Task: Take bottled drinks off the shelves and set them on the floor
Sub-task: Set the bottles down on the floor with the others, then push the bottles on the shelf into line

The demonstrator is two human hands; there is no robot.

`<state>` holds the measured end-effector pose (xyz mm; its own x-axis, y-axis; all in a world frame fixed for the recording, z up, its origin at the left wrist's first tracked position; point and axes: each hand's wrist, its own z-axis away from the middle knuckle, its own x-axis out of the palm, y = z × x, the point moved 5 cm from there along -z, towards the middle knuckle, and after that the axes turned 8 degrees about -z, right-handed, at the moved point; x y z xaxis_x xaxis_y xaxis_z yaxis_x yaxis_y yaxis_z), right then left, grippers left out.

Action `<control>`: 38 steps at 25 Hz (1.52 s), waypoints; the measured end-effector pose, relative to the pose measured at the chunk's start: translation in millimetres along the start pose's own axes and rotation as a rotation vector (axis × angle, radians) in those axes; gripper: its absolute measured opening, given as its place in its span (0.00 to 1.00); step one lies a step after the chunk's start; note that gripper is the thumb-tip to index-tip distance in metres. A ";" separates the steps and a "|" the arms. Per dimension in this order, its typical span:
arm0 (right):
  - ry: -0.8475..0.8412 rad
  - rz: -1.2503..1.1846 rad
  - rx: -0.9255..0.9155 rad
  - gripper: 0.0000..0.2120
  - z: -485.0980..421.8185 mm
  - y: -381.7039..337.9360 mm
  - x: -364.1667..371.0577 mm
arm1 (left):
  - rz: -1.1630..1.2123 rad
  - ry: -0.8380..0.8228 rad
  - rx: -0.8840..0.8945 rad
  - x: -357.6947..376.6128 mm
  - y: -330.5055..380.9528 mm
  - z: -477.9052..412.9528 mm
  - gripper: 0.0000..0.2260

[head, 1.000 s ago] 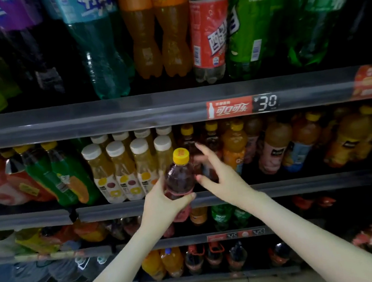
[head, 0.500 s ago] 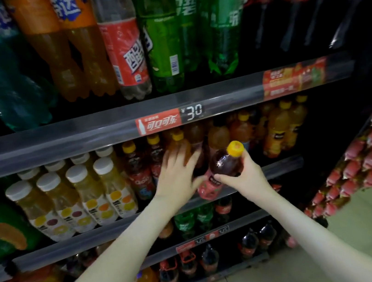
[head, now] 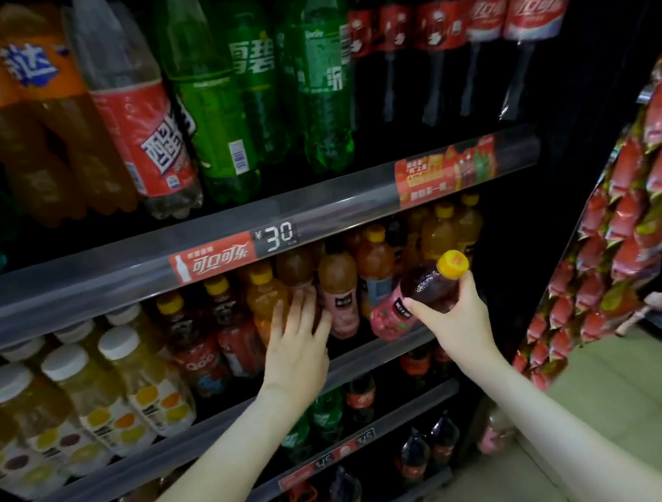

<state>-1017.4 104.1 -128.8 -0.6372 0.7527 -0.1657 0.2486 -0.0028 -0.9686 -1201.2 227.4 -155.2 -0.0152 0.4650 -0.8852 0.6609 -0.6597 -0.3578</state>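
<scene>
Bottle transfer: right hand [head: 457, 320] grasps the tilted yellow-capped bottle [head: 421, 293] just off the middle shelf [head: 138, 464]. Left hand [head: 295, 342], fingers [head: 301, 304] straight and released, reaches the shelved bottles [head: 339, 288]. Best practice: turn it upright, then lower it gently onto the floor [head: 601, 404].

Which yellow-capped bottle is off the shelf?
The dark-red, pink-labelled bottle gripped by the right hand: tilted, out in front of the shelf edge. The rest stand upright in rows.

Three large green bottles [head: 209, 110] and five red-labelled cola bottles [head: 441, 25] are counted on the top shelf [head: 110, 279]. One yellow-capped bottle [head: 425, 288] is held. Two hands are seen: the left hand [head: 297, 354] and the right hand [head: 457, 318].
</scene>
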 end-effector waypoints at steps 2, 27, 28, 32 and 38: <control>0.050 -0.006 -0.020 0.33 -6.8 4.7 -8.6 | 0.036 0.006 0.027 -4.5 11.1 -8.1 0.33; -0.119 0.908 -0.485 0.54 -99.0 66.9 27.7 | 0.113 -0.170 -0.313 19.6 65.3 -60.5 0.46; -0.140 0.943 -0.512 0.54 -99.5 68.4 28.8 | 0.102 -0.165 -0.315 18.4 67.4 -62.1 0.45; -0.149 0.993 -0.547 0.54 -102.5 67.2 31.6 | 0.086 -0.190 -0.333 14.4 71.5 -61.9 0.41; -0.168 0.965 -0.485 0.54 -67.5 79.8 30.0 | 0.192 -0.135 -0.321 20.6 72.4 -22.3 0.39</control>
<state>-967.5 170.9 -198.6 -0.1018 0.4734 -0.8750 0.9346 -0.2557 -0.2471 -1136.9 202.4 -192.7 0.0474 0.2551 -0.9658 0.8620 -0.4990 -0.0895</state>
